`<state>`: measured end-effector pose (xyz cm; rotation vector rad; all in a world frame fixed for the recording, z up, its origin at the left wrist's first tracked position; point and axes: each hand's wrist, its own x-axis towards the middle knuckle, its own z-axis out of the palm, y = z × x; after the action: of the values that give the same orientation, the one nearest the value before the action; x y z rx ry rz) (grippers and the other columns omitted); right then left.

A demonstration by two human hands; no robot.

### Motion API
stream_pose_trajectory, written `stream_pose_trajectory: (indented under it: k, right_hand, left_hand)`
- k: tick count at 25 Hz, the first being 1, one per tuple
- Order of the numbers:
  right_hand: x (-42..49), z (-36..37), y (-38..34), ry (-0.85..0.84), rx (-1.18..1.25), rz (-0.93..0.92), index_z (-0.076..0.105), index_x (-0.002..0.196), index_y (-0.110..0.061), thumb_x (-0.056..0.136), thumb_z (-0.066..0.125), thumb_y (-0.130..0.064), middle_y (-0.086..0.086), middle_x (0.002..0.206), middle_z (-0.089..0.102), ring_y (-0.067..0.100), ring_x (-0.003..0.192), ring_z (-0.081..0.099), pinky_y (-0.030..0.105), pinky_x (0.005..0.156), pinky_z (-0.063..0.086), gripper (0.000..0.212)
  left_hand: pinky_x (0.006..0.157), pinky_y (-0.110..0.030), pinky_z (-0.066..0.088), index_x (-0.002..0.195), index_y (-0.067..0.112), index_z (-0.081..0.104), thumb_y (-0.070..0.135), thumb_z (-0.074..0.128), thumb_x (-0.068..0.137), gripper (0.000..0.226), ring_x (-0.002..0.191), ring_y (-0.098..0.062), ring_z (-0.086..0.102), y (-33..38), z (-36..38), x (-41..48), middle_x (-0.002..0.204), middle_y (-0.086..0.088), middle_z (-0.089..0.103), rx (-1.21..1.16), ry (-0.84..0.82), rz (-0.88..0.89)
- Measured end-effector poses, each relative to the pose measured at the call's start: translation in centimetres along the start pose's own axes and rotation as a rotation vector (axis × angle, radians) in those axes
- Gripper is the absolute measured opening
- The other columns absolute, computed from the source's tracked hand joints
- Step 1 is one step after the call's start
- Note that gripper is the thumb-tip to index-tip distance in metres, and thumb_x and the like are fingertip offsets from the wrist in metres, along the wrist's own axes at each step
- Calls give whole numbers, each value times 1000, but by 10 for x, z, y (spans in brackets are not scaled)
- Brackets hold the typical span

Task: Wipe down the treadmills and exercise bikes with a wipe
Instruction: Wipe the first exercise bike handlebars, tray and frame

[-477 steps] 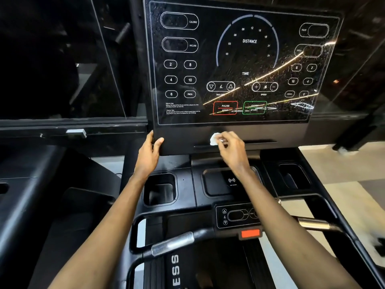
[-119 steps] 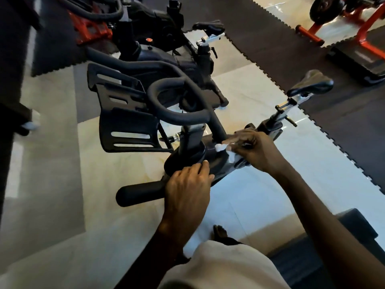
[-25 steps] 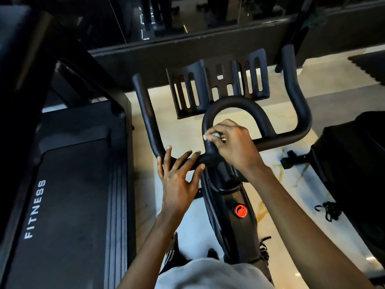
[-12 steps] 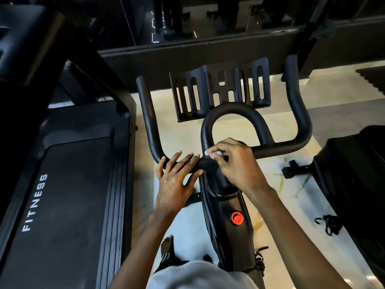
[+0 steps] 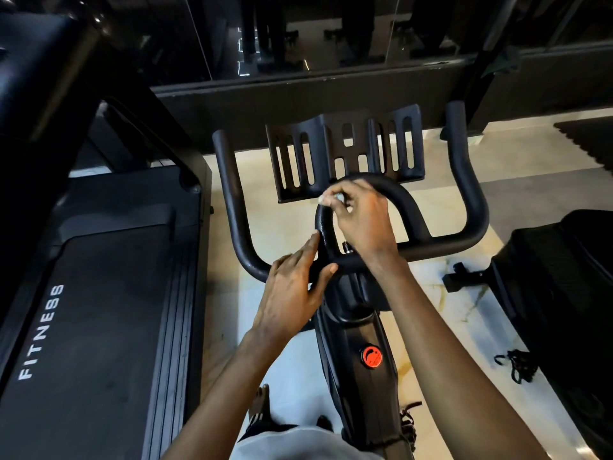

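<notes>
A black exercise bike [image 5: 358, 330] stands right below me, its handlebar [image 5: 464, 234] spreading left and right with a centre loop. My right hand [image 5: 360, 220] pinches a small white wipe [image 5: 335, 197] against the upper left of that loop. Only a bit of the wipe shows between the fingertips. My left hand [image 5: 292, 290] grips the bar where the loop's left base meets the crossbar, thumb on the near side. A slotted black tablet holder [image 5: 345, 154] sits beyond the loop.
A treadmill [image 5: 99, 293] with a "FITNESS" belt runs along the left. Another black machine [image 5: 564, 293] stands at the right, with a black cord [image 5: 517, 363] on the pale floor. A dark mirrored wall [image 5: 331, 44] lies ahead. A red knob [image 5: 371, 356] sits on the bike frame.
My right hand has slid the wipe from the loop's base up its left side towards the top. My left hand has gone from resting with spread fingers to gripping the bar.
</notes>
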<state>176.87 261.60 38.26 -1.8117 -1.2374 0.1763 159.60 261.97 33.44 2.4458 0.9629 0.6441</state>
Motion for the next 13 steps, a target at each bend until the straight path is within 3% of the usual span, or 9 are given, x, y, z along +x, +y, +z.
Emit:
stream_pose_trajectory:
  k: [3,7,11,13]
  right_hand:
    - [18,1,4,143,10,65,72,95,-19,94,68,-18,-2,103,63,0,84,57,-1,72,39,4]
    - [8,11,2,209,18,86,73,101,-17,93,68,-16,0,106,64,6,87,63,4,77,46,10]
    - [10,7,4,141,-8,20,75,106,-18,93,68,-14,-2,108,64,6,92,64,15,86,52,15]
    - [22,-8,15,197,-55,70,76,106,-17,93,69,-18,1,109,65,10,92,64,15,86,51,15]
  left_hand:
    - [95,-38,49,159,21,23,54,40,103,67,118,-17,61,7,-3,12,155,1,43,-5,-20,-21]
    - [78,-32,52,159,28,22,56,41,101,67,101,-6,65,3,-5,17,160,12,33,14,-6,-41]
    - [101,-36,51,160,26,20,48,49,101,69,132,-16,51,1,-5,35,163,9,29,-130,-40,-49]
    - [113,-22,33,160,21,19,41,53,102,71,141,-17,40,4,-3,48,163,3,30,-166,-53,-42]
